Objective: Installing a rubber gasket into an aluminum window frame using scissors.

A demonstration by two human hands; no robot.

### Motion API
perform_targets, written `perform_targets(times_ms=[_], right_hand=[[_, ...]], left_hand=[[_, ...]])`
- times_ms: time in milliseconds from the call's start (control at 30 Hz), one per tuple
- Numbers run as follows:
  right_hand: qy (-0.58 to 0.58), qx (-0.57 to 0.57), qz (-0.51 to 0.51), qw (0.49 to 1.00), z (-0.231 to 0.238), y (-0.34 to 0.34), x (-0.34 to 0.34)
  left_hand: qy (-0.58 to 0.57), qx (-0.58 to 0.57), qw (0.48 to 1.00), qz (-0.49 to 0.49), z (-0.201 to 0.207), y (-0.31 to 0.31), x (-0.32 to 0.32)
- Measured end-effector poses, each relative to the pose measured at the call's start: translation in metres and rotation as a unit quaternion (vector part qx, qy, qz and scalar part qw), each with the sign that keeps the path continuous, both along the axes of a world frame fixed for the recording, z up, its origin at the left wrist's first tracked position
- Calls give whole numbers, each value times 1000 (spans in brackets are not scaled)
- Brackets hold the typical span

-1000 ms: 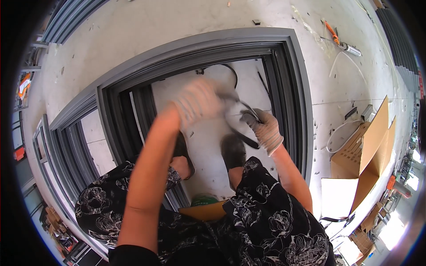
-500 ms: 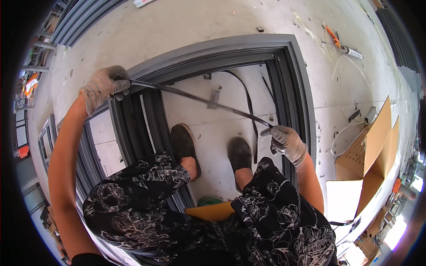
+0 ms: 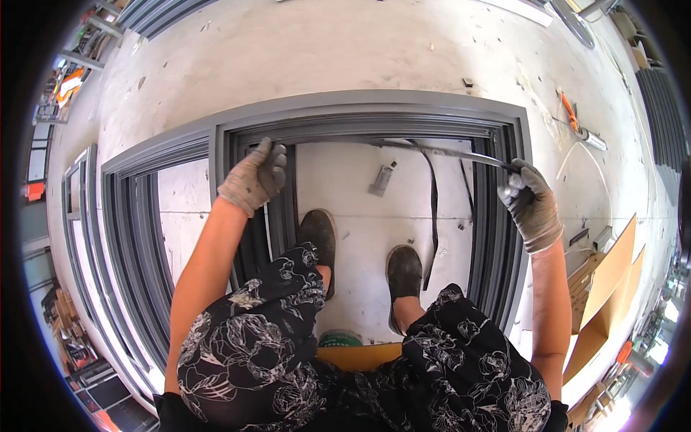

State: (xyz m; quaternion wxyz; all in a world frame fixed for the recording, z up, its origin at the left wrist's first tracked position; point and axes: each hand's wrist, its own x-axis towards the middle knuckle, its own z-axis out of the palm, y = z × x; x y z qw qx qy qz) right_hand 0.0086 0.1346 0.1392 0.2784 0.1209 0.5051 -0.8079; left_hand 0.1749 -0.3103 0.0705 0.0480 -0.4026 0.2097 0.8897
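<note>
A dark grey metal frame (image 3: 371, 101) with grooved inner edges lies on the floor around my feet. A thin black strip (image 3: 461, 153) stretches between my gloved hands, close along the far inner edge of the frame. My left hand (image 3: 253, 180), fingers closed, pinches its left end near the frame's middle bar. My right hand (image 3: 531, 209) grips the other end above the right side of the frame, fingers bent round it. Another black strip (image 3: 433, 216) hangs from the far edge and curves down over the floor inside the frame.
A small grey tube (image 3: 381, 178) lies inside the frame. On the right are an orange-handled caulking gun (image 3: 568, 111) and an open cardboard box (image 3: 597, 306). A green tub (image 3: 340, 338) sits between my legs. Another frame (image 3: 86, 216) stands at the left.
Relative to the frame, my left hand has moved right, to the middle bar, and my right hand farther up the right side. The strip, slanting across the opening before, now runs near the far edge.
</note>
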Motion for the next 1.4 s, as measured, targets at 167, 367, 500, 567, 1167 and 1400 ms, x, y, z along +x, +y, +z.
perform_targets(times_ms=[167,367,500,567,1167,1400], right_hand=[[-42,-70,-17,997,-39,-27,-2],[-31,-72,-45,996,-74,-33,-3],[-24,-56,-24,998,-82,-31,-6],[-21,-39,-13,999,-85,-30,-10],[9,35,-52,998,-79,-54,-10],[-5,23,1,1000,-84,-53,2]], left_hand=[[-54,-69,993,85,-39,-2,1],[-69,-119,984,117,-35,18,-15],[-202,-221,945,129,-27,25,-23],[-221,-245,934,137,-17,32,-29],[-131,-551,823,49,3,54,-5],[-178,-801,506,-264,44,84,75]])
